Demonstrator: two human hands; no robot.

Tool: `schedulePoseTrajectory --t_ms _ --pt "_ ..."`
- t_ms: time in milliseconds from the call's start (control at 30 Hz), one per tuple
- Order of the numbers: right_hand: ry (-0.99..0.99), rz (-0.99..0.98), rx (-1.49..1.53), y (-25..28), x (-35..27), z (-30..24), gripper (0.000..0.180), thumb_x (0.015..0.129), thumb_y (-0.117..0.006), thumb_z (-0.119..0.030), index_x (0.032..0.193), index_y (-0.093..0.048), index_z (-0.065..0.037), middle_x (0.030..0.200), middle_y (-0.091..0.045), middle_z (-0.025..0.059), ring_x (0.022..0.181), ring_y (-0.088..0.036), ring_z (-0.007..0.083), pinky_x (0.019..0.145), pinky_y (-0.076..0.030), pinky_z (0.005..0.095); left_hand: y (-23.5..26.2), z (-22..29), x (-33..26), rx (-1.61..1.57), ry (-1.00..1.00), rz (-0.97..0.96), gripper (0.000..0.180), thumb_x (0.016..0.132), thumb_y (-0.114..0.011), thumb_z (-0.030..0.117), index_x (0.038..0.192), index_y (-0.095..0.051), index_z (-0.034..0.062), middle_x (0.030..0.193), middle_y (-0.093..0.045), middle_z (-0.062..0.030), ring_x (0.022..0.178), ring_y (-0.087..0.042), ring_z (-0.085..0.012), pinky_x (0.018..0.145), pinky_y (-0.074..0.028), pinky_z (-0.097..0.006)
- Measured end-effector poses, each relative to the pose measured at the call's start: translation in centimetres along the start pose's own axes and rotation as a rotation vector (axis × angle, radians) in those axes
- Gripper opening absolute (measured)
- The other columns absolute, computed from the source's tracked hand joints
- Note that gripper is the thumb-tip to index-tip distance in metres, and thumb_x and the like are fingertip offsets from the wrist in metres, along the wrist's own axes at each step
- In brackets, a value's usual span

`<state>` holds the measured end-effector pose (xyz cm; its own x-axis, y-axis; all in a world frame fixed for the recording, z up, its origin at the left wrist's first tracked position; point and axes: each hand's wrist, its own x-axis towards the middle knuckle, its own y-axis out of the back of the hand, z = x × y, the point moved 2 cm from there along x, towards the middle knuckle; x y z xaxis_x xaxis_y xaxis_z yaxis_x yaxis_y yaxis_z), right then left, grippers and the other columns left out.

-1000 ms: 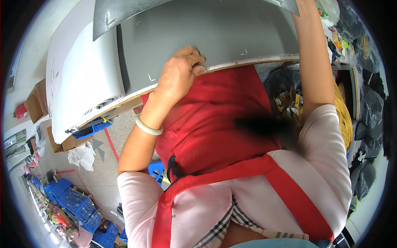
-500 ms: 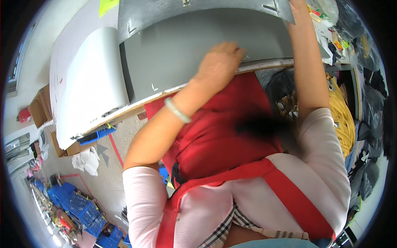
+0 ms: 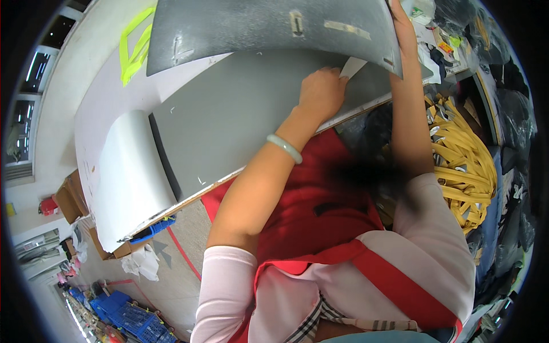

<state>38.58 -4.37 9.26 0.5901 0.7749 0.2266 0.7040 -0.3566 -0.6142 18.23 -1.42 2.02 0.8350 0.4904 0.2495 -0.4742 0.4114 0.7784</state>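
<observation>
Her right hand (image 3: 396,11) is mostly hidden behind the lifted grey sheet (image 3: 269,31), grip unclear, while her left hand (image 3: 321,91), moved further up the table (image 3: 229,120), pinches a paper slip (image 3: 350,67).

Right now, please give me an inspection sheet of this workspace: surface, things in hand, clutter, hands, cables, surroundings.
Surface: grey table top, its left end draped with a pale sheet.
Things in hand: large grey sheet raised above the table; small white piece under its right corner.
Clutter: yellow-green tape strips on the far left; small items at the far right end, too small to tell.
Hands: left hand on the table at the white piece; right hand hidden by the raised sheet, right forearm reaching up to its edge.
Cables: nothing seen.
Surroundings: heap of yellow straps at right; blue crates and cardboard boxes on the floor at left.
</observation>
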Motion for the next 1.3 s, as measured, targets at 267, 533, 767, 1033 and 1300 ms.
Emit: schedulePoseTrajectory --t_ms 267,533,767,1033,1300 --pt "0.038 0.113 0.163 6.4 -2.2 -2.8 0.046 0.103 -0.06 -0.036 0.133 -0.059 -0.002 0.124 -0.068 0.013 0.11 -0.065 0.0241 0.097 -0.052 0.0371 1.4 -1.8 -0.6 -0.208 0.143 0.295 0.032 0.096 -0.065 0.025 0.088 -0.068 -0.0054 0.076 -0.067 -0.0267 0.067 -0.066 -0.041 0.064 -0.051 -0.048" --pt "0.128 0.449 -0.149 8.8 -4.8 -3.6 0.051 0.106 -0.054 -0.04 0.141 -0.055 -0.003 0.137 -0.062 0.0146 0.122 -0.061 0.0271 0.105 -0.048 0.0394 22.0 -14.8 -10.1 -0.475 0.433 0.814 0.037 0.095 -0.071 0.014 0.122 -0.06 -0.008 0.113 -0.069 -0.0137 0.099 -0.064 -0.0214 0.09 -0.05 -0.034" --pt "0.057 0.378 -0.163 8.5 -5.3 -2.6 0.056 0.106 -0.053 -0.043 0.143 -0.053 -0.001 0.138 -0.061 0.013 0.122 -0.059 0.026 0.105 -0.045 0.0366 46.8 -25.9 -30.3 0.079 0.589 1.237 0.043 0.089 -0.076 0.009 0.127 -0.059 -0.0031 0.12 -0.068 -0.0154 0.104 -0.067 -0.0258 0.091 -0.054 -0.037" --pt "-0.111 0.327 -0.146 5.5 -5.4 1.6 0.055 0.104 -0.059 -0.041 0.141 -0.054 -0.001 0.133 -0.064 0.0133 0.116 -0.063 0.0245 0.1 -0.051 0.0354 50.9 -32.5 -56.6 0.102 1.123 1.43 0.04 0.084 -0.078 0.008 0.119 -0.062 -0.0035 0.101 -0.07 -0.0115 0.079 -0.069 -0.0226 0.061 -0.059 -0.036" --pt "-0.427 0.015 -0.237 -3.9 -4.4 8.6 0.045 0.1 -0.066 -0.037 0.133 -0.062 -0.007 0.118 -0.07 0.0074 0.101 -0.068 0.0189 0.09 -0.054 0.0329 42.9 -31.5 -61.3 0.71 1.465 1.203 0.081 0.086 -0.078 0.027 0.15 -0.038 -0.004 0.141 -0.049 -0.0279 0.128 -0.049 -0.043 0.112 -0.042 -0.047"
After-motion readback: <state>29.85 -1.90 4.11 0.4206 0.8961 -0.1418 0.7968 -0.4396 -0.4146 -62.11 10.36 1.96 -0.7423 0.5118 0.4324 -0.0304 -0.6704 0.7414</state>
